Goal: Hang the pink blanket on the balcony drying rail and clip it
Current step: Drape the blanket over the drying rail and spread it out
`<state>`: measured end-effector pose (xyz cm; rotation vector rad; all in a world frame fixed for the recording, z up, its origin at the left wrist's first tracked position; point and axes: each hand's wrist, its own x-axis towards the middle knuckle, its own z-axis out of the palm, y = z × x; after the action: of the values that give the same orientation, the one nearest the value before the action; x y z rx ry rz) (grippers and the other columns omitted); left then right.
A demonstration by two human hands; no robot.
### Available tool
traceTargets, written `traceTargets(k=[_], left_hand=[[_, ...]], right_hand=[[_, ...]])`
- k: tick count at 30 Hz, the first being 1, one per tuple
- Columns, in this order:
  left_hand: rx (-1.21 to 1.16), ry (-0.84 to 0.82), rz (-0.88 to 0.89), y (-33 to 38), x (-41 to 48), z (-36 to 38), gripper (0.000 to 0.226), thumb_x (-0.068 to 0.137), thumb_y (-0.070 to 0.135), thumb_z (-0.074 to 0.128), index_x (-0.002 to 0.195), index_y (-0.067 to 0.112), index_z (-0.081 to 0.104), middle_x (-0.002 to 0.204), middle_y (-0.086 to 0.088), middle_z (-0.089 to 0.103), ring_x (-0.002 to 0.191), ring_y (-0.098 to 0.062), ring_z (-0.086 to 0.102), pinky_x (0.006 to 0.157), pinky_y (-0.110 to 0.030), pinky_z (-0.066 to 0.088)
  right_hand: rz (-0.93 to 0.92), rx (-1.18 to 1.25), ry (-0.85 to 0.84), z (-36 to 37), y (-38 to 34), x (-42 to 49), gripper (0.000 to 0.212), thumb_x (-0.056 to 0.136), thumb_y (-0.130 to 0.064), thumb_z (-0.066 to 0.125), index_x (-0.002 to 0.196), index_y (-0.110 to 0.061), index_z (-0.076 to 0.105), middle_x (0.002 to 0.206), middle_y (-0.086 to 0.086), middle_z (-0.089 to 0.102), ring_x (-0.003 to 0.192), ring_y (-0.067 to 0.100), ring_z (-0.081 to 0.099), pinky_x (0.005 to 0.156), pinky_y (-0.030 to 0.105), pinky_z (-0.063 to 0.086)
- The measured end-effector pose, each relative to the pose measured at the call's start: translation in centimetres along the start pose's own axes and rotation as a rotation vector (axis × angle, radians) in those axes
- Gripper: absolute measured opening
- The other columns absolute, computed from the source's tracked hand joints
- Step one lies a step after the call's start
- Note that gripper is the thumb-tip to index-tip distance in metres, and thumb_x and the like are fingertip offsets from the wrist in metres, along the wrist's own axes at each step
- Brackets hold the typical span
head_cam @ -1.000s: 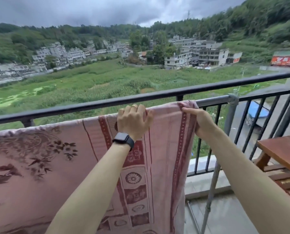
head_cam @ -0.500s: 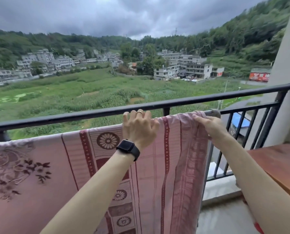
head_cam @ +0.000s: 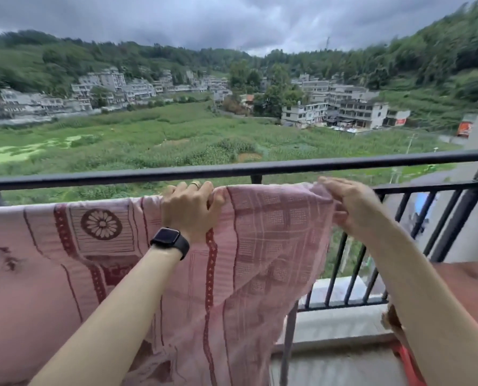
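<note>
Just inside the black metal railing (head_cam: 315, 167), I saw the pink blanket (head_cam: 260, 246), woven with maroon checks and a round flower motif, draped over the drying rail, which it hid. The left hand (head_cam: 190, 210), with a black watch (head_cam: 169, 242) on its wrist, gripped the top fold; the right hand (head_cam: 349, 207) pinched the end corner.

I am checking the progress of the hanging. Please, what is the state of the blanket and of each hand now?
pink blanket: draped over the drying rail, which it hides; right end bunched; no clip visible.
left hand: grips the blanket's top edge.
right hand: pinches the blanket's right end.
</note>
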<state>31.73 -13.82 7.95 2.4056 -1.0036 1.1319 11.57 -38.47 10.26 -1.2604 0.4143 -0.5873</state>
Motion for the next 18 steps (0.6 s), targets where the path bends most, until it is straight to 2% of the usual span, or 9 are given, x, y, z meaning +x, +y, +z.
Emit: traceTargets(k=[2, 5, 7, 9, 10, 13, 14, 16, 18], left_hand=[[0.004, -0.054, -0.063, 1.0, 0.1, -0.7, 0.052, 0.092, 0.047, 0.027, 0.083, 0.016, 0.068, 0.074, -0.008, 0.07, 0.071, -0.026, 0.061, 0.074, -0.037, 0.038], [0.071, -0.056, -0.086, 2.6, 0.1, -1.4, 0.047, 0.092, 0.042, 0.031, 0.085, 0.016, 0.07, 0.075, -0.012, 0.07, 0.075, -0.03, 0.062, 0.072, -0.038, 0.037], [0.095, -0.081, -0.091, 4.2, 0.5, -1.6, 0.046, 0.092, 0.042, 0.029, 0.09, 0.018, 0.068, 0.085, -0.01, 0.071, 0.087, -0.03, 0.061, 0.081, -0.041, 0.037], [0.05, -0.071, -0.065, 6.3, 1.2, -1.7, 0.045, 0.093, 0.046, 0.031, 0.097, 0.02, 0.067, 0.095, -0.007, 0.071, 0.096, -0.029, 0.058, 0.087, -0.043, 0.034], [0.026, -0.071, -0.039, 7.5, 1.6, -1.7, 0.045, 0.093, 0.048, 0.032, 0.102, 0.021, 0.067, 0.099, -0.007, 0.071, 0.098, -0.028, 0.058, 0.088, -0.043, 0.034], [-0.086, -0.156, 0.027, 11.5, 3.1, -1.5, 0.05, 0.094, 0.058, 0.031, 0.113, 0.025, 0.064, 0.103, -0.006, 0.07, 0.102, -0.028, 0.059, 0.09, -0.042, 0.037], [-0.146, -0.224, 0.013, 12.8, 3.7, -1.4, 0.053, 0.093, 0.062, 0.028, 0.113, 0.028, 0.064, 0.102, -0.004, 0.07, 0.1, -0.027, 0.06, 0.087, -0.041, 0.039], [-0.267, -0.354, -0.04, 14.7, 4.8, -0.9, 0.05, 0.089, 0.067, 0.031, 0.104, 0.031, 0.064, 0.094, 0.001, 0.068, 0.092, -0.024, 0.062, 0.074, -0.037, 0.043], [-0.313, -0.43, -0.004, 15.6, 5.4, -0.4, 0.041, 0.086, 0.064, 0.041, 0.099, 0.031, 0.063, 0.087, 0.005, 0.066, 0.085, -0.022, 0.064, 0.065, -0.032, 0.041]], right_hand=[[0.16, -0.117, -0.087, 0.7, 2.0, -0.2, 0.031, 0.092, -0.038, 0.068, 0.076, -0.016, 0.081, 0.067, -0.001, 0.072, 0.044, 0.009, 0.061, 0.035, 0.019, 0.044], [0.128, -0.417, -0.096, 0.0, 1.8, 0.4, 0.065, 0.071, -0.075, 0.071, 0.077, -0.011, 0.079, 0.073, 0.004, 0.068, 0.059, 0.02, 0.059, 0.057, 0.027, 0.045], [0.07, -0.626, -0.142, -0.9, 0.7, 0.5, 0.069, 0.064, -0.085, 0.067, 0.073, -0.017, 0.074, 0.062, -0.001, 0.058, 0.052, 0.015, 0.046, 0.048, 0.025, 0.037], [0.04, -0.744, -0.228, -1.5, -0.5, 0.6, 0.056, 0.075, -0.071, 0.07, 0.072, -0.016, 0.076, 0.053, -0.008, 0.056, 0.043, 0.009, 0.04, 0.04, 0.019, 0.032], [0.025, -0.715, -0.264, -1.6, -1.0, 0.8, 0.043, 0.081, -0.059, 0.072, 0.076, -0.016, 0.077, 0.055, -0.009, 0.062, 0.044, 0.008, 0.046, 0.043, 0.019, 0.036], [-0.053, -0.325, -0.17, -1.2, -1.9, 1.2, 0.016, 0.093, -0.033, 0.069, 0.087, -0.018, 0.071, 0.073, -0.004, 0.074, 0.067, 0.012, 0.067, 0.071, 0.031, 0.051], [-0.071, -0.18, -0.102, -1.2, -1.8, 1.5, 0.012, 0.094, -0.029, 0.067, 0.091, -0.018, 0.068, 0.077, -0.002, 0.073, 0.07, 0.015, 0.068, 0.073, 0.034, 0.052], [-0.043, 0.0, -0.112, -1.7, -1.0, 1.8, 0.01, 0.094, -0.022, 0.066, 0.101, -0.015, 0.068, 0.084, 0.004, 0.071, 0.072, 0.019, 0.068, 0.067, 0.035, 0.054], [0.086, 0.054, -0.304, -2.6, 0.3, 1.5, 0.023, 0.094, -0.02, 0.065, 0.113, -0.009, 0.071, 0.091, 0.007, 0.071, 0.076, 0.02, 0.068, 0.064, 0.031, 0.057]])
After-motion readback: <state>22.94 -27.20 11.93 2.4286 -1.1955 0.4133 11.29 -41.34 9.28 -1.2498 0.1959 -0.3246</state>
